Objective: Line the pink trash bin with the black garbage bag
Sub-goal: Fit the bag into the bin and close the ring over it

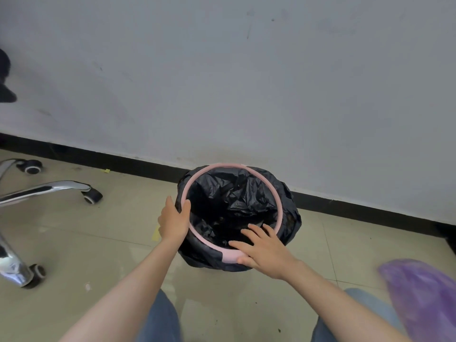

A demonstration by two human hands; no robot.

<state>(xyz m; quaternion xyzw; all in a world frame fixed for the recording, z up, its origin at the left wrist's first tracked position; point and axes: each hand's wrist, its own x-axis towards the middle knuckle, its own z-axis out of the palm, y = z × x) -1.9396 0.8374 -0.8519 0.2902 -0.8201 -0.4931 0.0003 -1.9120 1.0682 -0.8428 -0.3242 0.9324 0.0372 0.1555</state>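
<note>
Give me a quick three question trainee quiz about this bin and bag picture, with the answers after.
1. True or false: the black garbage bag hangs over the outside of the pink trash bin.
2. Which hand grips the rim at the side: A left hand, B right hand?
3. What sits clamped on top of the bag? The pink ___.

Key: 1 true; 2 A; 3 ring.

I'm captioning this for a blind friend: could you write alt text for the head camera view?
A person's left hand and right hand press a pink ring onto a trash bin lined with a black garbage bag, standing on a tiled floor by a grey wall. A chrome office chair base is at left, something purple and blurred at lower right.
</note>
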